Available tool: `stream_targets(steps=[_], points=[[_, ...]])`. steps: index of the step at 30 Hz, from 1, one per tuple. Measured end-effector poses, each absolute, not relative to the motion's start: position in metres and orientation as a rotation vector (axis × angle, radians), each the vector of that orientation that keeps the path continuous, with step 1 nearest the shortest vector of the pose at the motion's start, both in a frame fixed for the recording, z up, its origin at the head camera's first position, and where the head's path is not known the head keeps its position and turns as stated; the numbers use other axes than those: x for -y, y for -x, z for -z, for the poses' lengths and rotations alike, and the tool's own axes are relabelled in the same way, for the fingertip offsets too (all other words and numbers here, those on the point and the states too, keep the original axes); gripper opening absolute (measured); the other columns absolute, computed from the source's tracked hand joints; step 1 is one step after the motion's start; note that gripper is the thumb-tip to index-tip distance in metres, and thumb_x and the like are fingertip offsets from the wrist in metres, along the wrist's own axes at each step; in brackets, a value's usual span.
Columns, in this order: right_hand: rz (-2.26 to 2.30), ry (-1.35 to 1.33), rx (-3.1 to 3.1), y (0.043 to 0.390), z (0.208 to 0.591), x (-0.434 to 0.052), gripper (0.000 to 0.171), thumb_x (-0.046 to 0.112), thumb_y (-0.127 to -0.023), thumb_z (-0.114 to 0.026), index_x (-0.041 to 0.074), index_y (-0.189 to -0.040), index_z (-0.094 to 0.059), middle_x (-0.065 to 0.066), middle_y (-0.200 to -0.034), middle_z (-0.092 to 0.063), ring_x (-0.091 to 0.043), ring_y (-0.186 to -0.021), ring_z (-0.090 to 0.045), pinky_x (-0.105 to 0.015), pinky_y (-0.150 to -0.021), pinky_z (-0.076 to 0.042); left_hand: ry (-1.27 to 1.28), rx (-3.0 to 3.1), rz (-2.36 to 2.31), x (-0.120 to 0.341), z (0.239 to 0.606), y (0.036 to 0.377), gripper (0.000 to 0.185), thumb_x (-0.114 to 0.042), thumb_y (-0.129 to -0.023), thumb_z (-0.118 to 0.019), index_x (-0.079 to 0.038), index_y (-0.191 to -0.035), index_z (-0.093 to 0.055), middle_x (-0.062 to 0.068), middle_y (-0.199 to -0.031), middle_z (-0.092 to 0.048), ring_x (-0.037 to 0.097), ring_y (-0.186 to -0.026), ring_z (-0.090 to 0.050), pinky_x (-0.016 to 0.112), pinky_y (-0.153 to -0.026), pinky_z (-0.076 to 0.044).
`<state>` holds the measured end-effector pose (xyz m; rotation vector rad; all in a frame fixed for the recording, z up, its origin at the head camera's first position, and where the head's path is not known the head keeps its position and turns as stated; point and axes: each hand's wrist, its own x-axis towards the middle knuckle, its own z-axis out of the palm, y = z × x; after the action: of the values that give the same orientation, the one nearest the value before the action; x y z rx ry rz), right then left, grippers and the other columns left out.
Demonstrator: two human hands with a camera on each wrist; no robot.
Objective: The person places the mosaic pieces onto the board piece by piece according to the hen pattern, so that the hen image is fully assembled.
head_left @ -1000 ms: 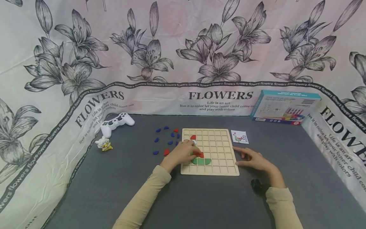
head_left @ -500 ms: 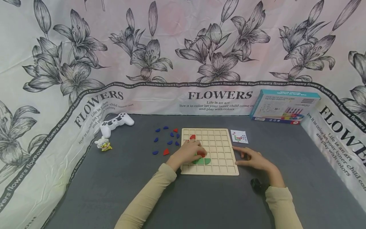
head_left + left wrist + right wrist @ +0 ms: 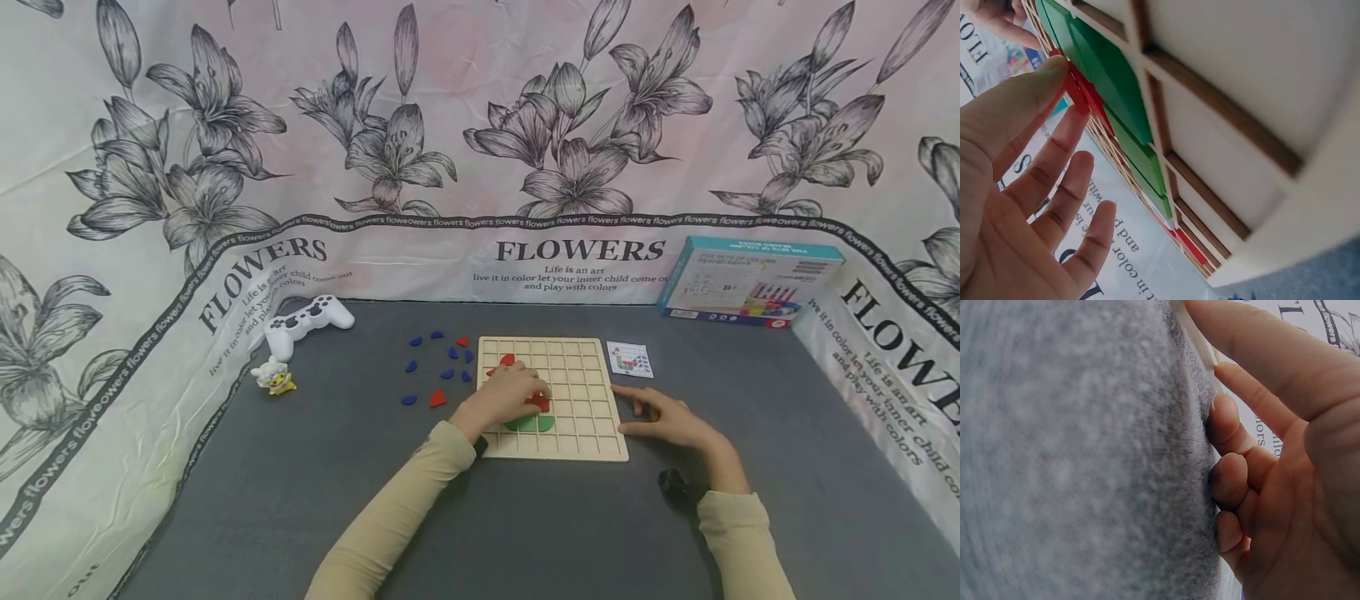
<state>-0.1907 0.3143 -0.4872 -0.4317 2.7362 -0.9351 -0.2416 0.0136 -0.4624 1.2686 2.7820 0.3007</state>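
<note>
A wooden grid board [image 3: 577, 375] lies on the grey table. My left hand [image 3: 517, 392] rests on the board's left half with its fingers straight. One fingertip [image 3: 1054, 69] presses a red piece [image 3: 538, 403] just above the green pieces [image 3: 528, 423]. In the left wrist view the red piece [image 3: 1082, 94] sits beside the green pieces [image 3: 1116, 75] in the board's cells. Another red piece [image 3: 507, 360] sits near the board's far left corner. My right hand [image 3: 660, 414] lies on the table at the board's right edge, holding nothing; its thumb [image 3: 1254, 344] touches the edge.
Loose blue pieces [image 3: 435, 358] and a red piece [image 3: 437, 398] lie left of the board. A pattern card [image 3: 628, 359] lies at its far right corner, with a teal box [image 3: 750, 281] behind. A white game controller [image 3: 307, 321] and a small toy [image 3: 273, 377] sit far left.
My left hand has slid a little to the right across the board, taking the red piece with it. The right hand has stayed still.
</note>
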Motion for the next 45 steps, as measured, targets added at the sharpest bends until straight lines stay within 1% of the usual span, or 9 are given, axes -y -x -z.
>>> stream_targets(steps=[4,9,14,21,26,34,38,41,45], points=[[0.941,0.414,-2.725,0.190,0.486,-0.315,0.068,0.040,-0.079,-0.071,0.021,-0.139,-0.044,-0.001,-0.089,-0.042,-0.009,-0.061,-0.035,-0.024,-0.054,-0.028,-1.256,-2.780,-0.315,-0.018,0.462,0.242,0.024,-0.029,-0.085,-0.067,-0.025,-0.109,-0.067,-0.007,-0.108,-0.063,0.013,-0.096,-0.049,0.034,-0.085,-0.040],[0.939,0.417,-2.734,0.191,0.486,-0.315,0.068,0.041,-0.079,-0.071,0.021,-0.139,-0.044,0.000,-0.088,-0.042,-0.009,-0.061,-0.035,-0.024,-0.054,-0.027,-1.246,-2.786,-0.326,-0.020,0.463,0.243,0.025,-0.030,-0.084,-0.069,-0.025,-0.108,-0.068,-0.008,-0.105,-0.063,0.012,-0.094,-0.049,0.031,-0.083,-0.040],[0.929,0.416,-2.734,0.191,0.487,-0.314,0.068,0.042,-0.079,-0.070,0.022,-0.139,-0.044,0.000,-0.089,-0.042,-0.009,-0.062,-0.035,-0.024,-0.055,-0.027,-1.251,-2.788,-0.345,-0.020,0.464,0.244,0.024,-0.031,-0.083,-0.068,-0.026,-0.107,-0.069,-0.009,-0.100,-0.063,0.011,-0.090,-0.049,0.028,-0.078,-0.039],[0.927,0.424,-2.743,0.192,0.487,-0.314,0.069,0.042,-0.078,-0.071,0.021,-0.139,-0.044,0.000,-0.088,-0.041,-0.009,-0.062,-0.034,-0.024,-0.055,-0.027,-1.237,-2.773,-0.348,-0.020,0.463,0.244,0.021,-0.025,-0.085,-0.067,-0.027,-0.106,-0.070,-0.010,-0.104,-0.063,0.011,-0.092,-0.049,0.029,-0.080,-0.040],[0.931,0.429,-2.745,0.192,0.489,-0.314,0.069,0.043,-0.079,-0.070,0.021,-0.139,-0.044,0.000,-0.088,-0.042,-0.008,-0.060,-0.034,-0.024,-0.054,-0.027,-1.217,-2.759,-0.402,-0.014,0.458,0.243,0.021,-0.021,-0.086,-0.066,-0.026,-0.107,-0.070,-0.009,-0.104,-0.064,0.011,-0.091,-0.049,0.029,-0.077,-0.040],[0.941,0.427,-2.744,0.191,0.490,-0.315,0.069,0.042,-0.079,-0.071,0.022,-0.139,-0.045,0.000,-0.088,-0.042,-0.008,-0.060,-0.034,-0.024,-0.054,-0.027,-1.145,-2.807,-0.475,0.010,0.456,0.241,0.022,-0.025,-0.087,-0.065,-0.025,-0.108,-0.070,-0.009,-0.111,-0.065,0.015,-0.097,-0.050,0.038,-0.084,-0.040],[0.940,0.438,-2.748,0.191,0.491,-0.315,0.068,0.042,-0.079,-0.070,0.021,-0.139,-0.045,0.001,-0.088,-0.043,-0.007,-0.059,-0.035,-0.024,-0.053,-0.027,-1.058,-2.804,-0.558,0.025,0.455,0.239,0.022,-0.023,-0.087,-0.065,-0.022,-0.108,-0.070,-0.007,-0.114,-0.065,0.018,-0.102,-0.049,0.046,-0.093,-0.037],[0.943,0.447,-2.752,0.190,0.491,-0.315,0.068,0.042,-0.079,-0.070,0.021,-0.138,-0.045,0.001,-0.088,-0.043,-0.007,-0.059,-0.035,-0.024,-0.054,-0.027,-1.001,-2.812,-0.601,0.039,0.456,0.238,0.022,-0.022,-0.087,-0.065,-0.020,-0.109,-0.070,-0.005,-0.114,-0.065,0.019,-0.103,-0.049,0.048,-0.096,-0.034],[0.945,0.450,-2.754,0.190,0.491,-0.316,0.068,0.041,-0.079,-0.070,0.021,-0.138,-0.045,0.001,-0.088,-0.043,-0.007,-0.059,-0.035,-0.024,-0.054,-0.027,-0.971,-2.850,-0.618,0.059,0.460,0.237,0.023,-0.024,-0.087,-0.065,-0.020,-0.109,-0.070,-0.005,-0.112,-0.065,0.019,-0.100,-0.049,0.046,-0.093,-0.035]])
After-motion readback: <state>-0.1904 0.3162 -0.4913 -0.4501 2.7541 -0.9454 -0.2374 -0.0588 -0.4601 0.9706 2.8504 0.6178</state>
